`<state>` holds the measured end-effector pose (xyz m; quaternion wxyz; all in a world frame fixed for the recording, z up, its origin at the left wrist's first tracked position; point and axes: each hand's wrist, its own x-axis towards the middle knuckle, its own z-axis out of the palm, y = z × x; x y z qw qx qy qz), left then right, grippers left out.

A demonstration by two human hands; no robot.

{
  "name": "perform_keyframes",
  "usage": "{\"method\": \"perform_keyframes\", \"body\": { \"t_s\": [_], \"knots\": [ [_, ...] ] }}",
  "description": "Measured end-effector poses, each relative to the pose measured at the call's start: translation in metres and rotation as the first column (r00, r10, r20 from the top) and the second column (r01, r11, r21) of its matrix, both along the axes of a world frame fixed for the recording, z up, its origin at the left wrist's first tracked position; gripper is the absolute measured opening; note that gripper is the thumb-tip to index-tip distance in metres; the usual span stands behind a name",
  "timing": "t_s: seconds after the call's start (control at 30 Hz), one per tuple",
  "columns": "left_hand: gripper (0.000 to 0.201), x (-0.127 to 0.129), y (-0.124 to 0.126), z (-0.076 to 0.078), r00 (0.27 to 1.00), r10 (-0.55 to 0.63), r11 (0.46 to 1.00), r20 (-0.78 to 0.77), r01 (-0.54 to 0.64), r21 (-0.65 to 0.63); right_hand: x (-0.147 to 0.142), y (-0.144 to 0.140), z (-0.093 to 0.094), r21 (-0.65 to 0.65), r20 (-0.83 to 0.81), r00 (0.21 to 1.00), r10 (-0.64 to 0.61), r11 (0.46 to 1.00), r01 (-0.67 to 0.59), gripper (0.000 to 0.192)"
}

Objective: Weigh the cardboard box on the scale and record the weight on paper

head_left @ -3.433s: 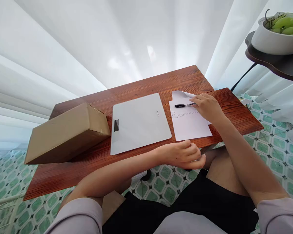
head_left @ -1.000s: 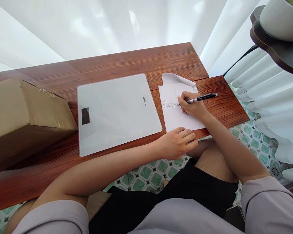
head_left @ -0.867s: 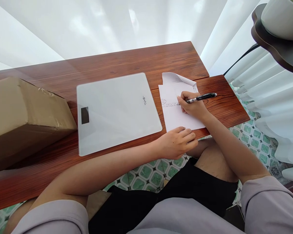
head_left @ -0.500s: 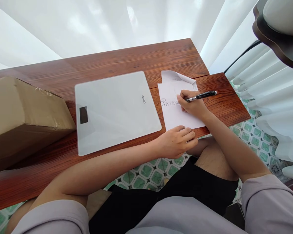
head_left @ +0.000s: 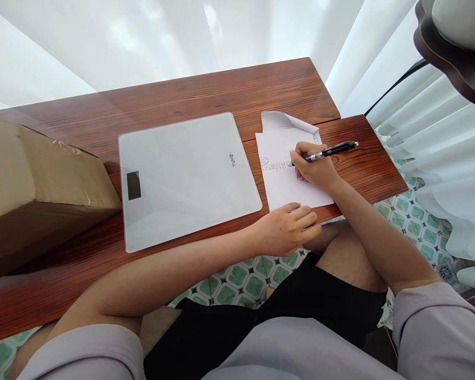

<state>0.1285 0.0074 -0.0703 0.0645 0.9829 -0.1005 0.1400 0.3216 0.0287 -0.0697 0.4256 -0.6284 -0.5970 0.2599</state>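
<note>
My right hand (head_left: pixel 314 168) is closed round a black and silver pen (head_left: pixel 332 151), its tip on a white sheet of paper (head_left: pixel 279 190). A row of small handwritten marks and a circled note run across the sheet to the left of the pen. The paper's far edge curls up and shows print. My left hand (head_left: pixel 287 229) rests at the sheet's near edge and the table edge, fingers loosely bent and slightly apart; its fingertips are partly hidden. Left of the paper lies a flat white scale (head_left: pixel 190 179) with a dark display window (head_left: pixel 134 186).
A brown cardboard box (head_left: pixel 59 184) stands on the wooden table (head_left: pixel 182 100) at the left, close to the scale. White curtains (head_left: pixel 162 42) hang behind and to the right. A dark, wavy-edged object (head_left: pixel 439 63) juts in at the upper right. Green patterned tiles (head_left: pixel 237 277) cover the floor.
The pen and my right hand have shifted slightly to the right along the written row. My left hand stays in place. The view has tilted a little.
</note>
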Motion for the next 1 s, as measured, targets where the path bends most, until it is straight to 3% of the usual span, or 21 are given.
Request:
{"method": "perform_keyframes", "body": {
  "t_s": [0.2,1.0],
  "knots": [
    [0.028,-0.0008,0.0008,-0.0005,1.0,0.004,1.0,-0.001,-0.004,0.004,-0.0004,-0.0003,0.001,0.032,0.095,0.995,0.003,0.999,-0.006,0.037],
    [0.029,0.0003,0.0007,-0.0012,1.0,0.004,1.0,0.03,-0.004,0.012,0.0002,0.0007,-0.0003,0.011,0.026,1.0,0.001,1.0,-0.002,0.039]
  ]
}}
